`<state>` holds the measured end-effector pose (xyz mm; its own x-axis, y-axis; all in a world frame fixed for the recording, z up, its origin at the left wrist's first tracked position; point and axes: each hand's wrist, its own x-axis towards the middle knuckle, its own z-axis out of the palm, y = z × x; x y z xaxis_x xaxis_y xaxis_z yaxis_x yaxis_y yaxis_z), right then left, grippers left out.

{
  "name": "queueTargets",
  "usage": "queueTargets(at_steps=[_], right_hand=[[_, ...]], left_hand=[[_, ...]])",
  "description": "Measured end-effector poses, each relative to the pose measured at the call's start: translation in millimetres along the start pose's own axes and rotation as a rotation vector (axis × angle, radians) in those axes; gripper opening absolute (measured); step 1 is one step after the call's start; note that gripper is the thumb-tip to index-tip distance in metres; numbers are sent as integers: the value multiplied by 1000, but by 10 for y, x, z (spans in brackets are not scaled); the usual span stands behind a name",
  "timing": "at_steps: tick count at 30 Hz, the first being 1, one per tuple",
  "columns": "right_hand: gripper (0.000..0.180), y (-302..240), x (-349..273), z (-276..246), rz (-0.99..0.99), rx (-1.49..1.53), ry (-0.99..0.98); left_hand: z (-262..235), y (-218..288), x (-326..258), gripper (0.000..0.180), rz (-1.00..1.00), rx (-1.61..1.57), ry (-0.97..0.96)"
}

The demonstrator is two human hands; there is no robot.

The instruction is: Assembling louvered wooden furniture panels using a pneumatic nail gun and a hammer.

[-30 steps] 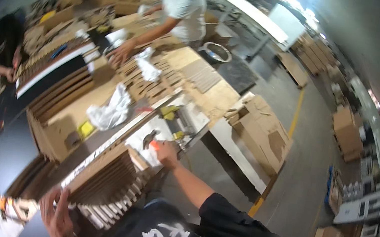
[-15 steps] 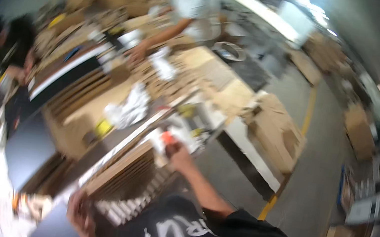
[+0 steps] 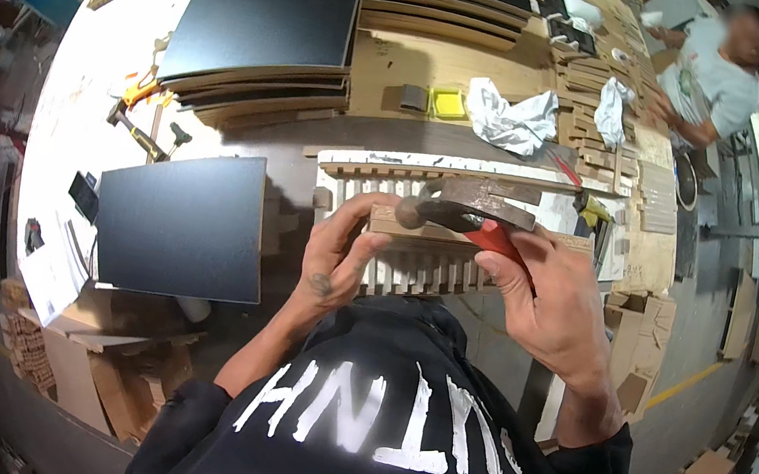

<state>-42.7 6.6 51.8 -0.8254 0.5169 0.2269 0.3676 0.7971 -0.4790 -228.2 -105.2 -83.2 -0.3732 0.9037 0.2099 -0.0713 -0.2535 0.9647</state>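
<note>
While hands grip, rusty hammer [image 3: 466, 207] meets slatted wood [image 3: 419, 244].

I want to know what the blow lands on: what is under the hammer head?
Under the hammer, gripped by the right hand, lies a small wooden block pinched by the left hand, on a slatted wooden panel. Any nail is hidden.

Both forearms rose from the lower edge in black sleeves. The left hand [image 3: 336, 255] was raised with its fingers curled in a pinch, back toward the camera. The right hand [image 3: 551, 303] was clenched in a fist-like grip, wrist bent slightly inward.
</note>
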Motion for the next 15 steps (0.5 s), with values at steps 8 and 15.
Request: queueTargets(at_steps=[8,15], right_hand=[[25,-151,148,51,-58,-117,-119],[19,-163,143,7,1,-105,-165]], left_hand=[[-47,-136,-10,34,73,115,11],[-39,-116,40,29,156,120,19]])
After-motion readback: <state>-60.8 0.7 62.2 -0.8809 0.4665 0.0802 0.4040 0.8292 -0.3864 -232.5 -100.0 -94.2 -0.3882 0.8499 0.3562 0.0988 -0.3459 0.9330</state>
